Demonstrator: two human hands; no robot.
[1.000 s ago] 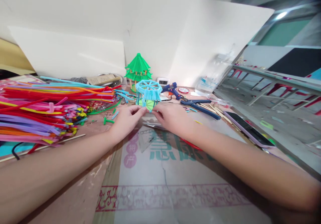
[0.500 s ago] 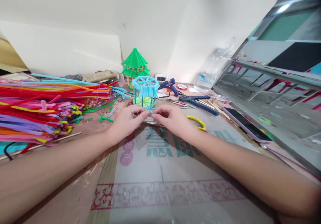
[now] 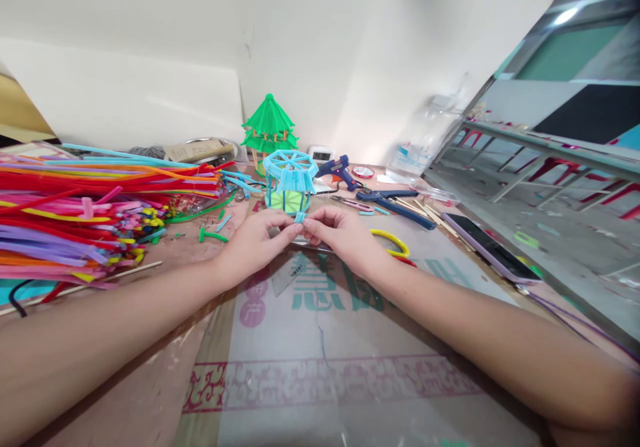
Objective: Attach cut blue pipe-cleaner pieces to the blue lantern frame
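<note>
My left hand [image 3: 257, 240] and my right hand [image 3: 339, 235] meet over the table, both pinching a short light-blue pipe-cleaner piece [image 3: 299, 217] between fingertips. Just behind it stands a small light-blue pipe-cleaner pavilion [image 3: 290, 180] with a wheel-shaped roof and a yellow-green core. A green pipe-cleaner pavilion [image 3: 270, 130] stands further back by the white wall.
A big heap of coloured pipe cleaners [image 3: 95, 210] fills the left side. A blue glue gun [image 3: 340, 170], blue pliers [image 3: 400, 207], wooden sticks, a yellow ring [image 3: 393, 241] and a phone [image 3: 487, 247] lie to the right. A clear set square [image 3: 287, 277] lies on the printed cardboard [image 3: 320, 367].
My hands drew back from the blue pavilion's base toward me and now pinch a small blue piece together. The view tilted slightly, uncovering the yellow ring.
</note>
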